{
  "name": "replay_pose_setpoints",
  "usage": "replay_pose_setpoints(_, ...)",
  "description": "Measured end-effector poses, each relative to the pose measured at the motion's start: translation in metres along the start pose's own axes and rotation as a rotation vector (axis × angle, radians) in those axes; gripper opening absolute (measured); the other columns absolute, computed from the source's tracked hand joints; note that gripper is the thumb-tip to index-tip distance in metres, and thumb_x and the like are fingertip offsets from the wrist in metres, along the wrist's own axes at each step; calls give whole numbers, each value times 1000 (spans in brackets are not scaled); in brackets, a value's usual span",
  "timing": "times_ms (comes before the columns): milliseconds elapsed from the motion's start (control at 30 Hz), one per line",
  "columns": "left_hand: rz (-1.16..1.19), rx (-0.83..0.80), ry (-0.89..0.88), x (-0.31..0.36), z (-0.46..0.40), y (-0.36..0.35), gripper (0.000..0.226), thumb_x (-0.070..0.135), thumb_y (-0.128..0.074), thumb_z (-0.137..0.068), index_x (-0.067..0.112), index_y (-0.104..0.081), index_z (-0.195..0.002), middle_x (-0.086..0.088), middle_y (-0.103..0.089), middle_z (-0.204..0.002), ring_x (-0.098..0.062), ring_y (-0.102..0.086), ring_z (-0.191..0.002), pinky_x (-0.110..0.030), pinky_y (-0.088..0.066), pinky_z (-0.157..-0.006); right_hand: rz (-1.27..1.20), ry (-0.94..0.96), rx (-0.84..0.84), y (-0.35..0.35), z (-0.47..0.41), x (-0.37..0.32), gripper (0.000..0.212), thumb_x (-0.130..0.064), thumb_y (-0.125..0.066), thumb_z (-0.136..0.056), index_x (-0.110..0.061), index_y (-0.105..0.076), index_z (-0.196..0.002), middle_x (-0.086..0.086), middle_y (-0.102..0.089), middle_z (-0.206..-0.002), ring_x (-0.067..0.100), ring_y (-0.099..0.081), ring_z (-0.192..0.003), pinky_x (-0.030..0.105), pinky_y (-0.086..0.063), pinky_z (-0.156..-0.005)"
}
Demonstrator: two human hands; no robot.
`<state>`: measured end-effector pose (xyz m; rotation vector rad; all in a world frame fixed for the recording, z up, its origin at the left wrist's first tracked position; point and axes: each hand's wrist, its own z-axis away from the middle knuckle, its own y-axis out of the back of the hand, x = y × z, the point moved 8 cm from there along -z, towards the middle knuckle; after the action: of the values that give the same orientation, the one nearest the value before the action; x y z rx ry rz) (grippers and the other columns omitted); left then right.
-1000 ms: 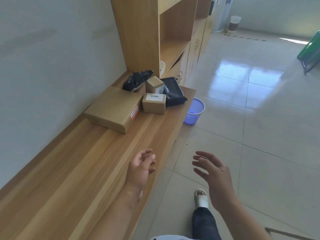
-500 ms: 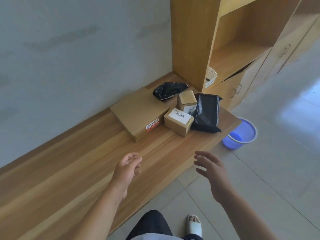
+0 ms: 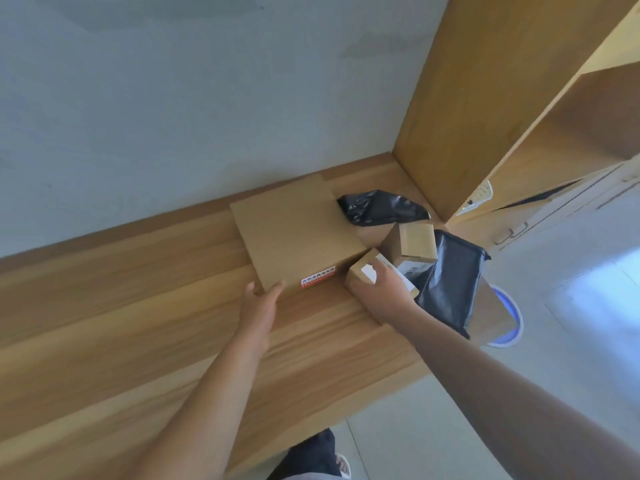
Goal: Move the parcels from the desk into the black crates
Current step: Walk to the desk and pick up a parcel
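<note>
A pile of parcels lies at the desk's (image 3: 138, 323) right end. My left hand (image 3: 259, 306) touches the near left corner of a large flat cardboard box (image 3: 298, 233), thumb and fingers spread on either side of that corner. The fingers of my right hand (image 3: 384, 292) are wrapped over a small cardboard box with a white label (image 3: 362, 273). Behind it stands another small box (image 3: 415, 242). A crumpled black bag (image 3: 377, 207) lies at the back, and a larger black bag (image 3: 450, 285) lies to the right. No black crate is in view.
A tall wooden shelf unit (image 3: 485, 98) closes off the desk's right end, with a white basket (image 3: 481, 195) in its lower compartment. A blue bin (image 3: 505, 320) stands on the tiled floor beyond the desk edge. A pale wall runs behind the desk.
I have stepped closer and both hands have reached forward. The left now touches the big box's corner and the right has closed over the small labelled box.
</note>
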<state>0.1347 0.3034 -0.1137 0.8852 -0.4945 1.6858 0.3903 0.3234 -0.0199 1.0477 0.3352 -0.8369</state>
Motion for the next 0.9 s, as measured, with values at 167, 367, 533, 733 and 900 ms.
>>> replay_pose_setpoints(167,110,120,16,-2,-26,-4,71,28,-73,-96,10,-38,-155,-8,-55,-147,-24,-53,-133,-31,-39,-103,295,-38,6,-4,-64,-15,62,-36,-59,-94,-11,-42,-148,11,-47,-150,34,-36,-143,46,-32,-115)
replay_pose_setpoints(367,96,100,26,-14,-33,10,71,25,-70,-99,10,-34,-158,-9,-57,-146,-21,-55,-128,-30,-36,-103,262,-110,-72,-18,-95,-8,70,-35,-58,-90,-12,-36,-152,15,-47,-150,36,-39,-141,50,-37,-116)
replay_pose_setpoints(533,124,173,6,-16,-27,40,47,19,-62,-103,11,-50,-148,-1,-60,-132,-13,-53,-114,-27,-34,-96,484,23,-59,-45,-83,-25,68,-47,-49,-88,-7,-47,-143,16,-42,-158,32,-15,-156,42,-8,-127)
replay_pose_setpoints(733,204,261,57,-43,1,85,27,19,-59,-105,25,-58,-131,-12,-65,-135,-37,-57,-126,-43,-41,-108,607,145,-163,-92,-50,-35,78,-50,-47,-95,0,-34,-154,12,-41,-163,20,3,-162,37,2,-130)
replay_pose_setpoints(900,313,359,110,-78,53,101,25,14,-61,-103,27,-55,-124,-7,-59,-132,-18,-58,-101,-38,-50,-94,492,222,-289,-102,-20,-16,75,-40,-52,-95,-8,-27,-158,4,-33,-167,18,-2,-161,33,-16,-126)
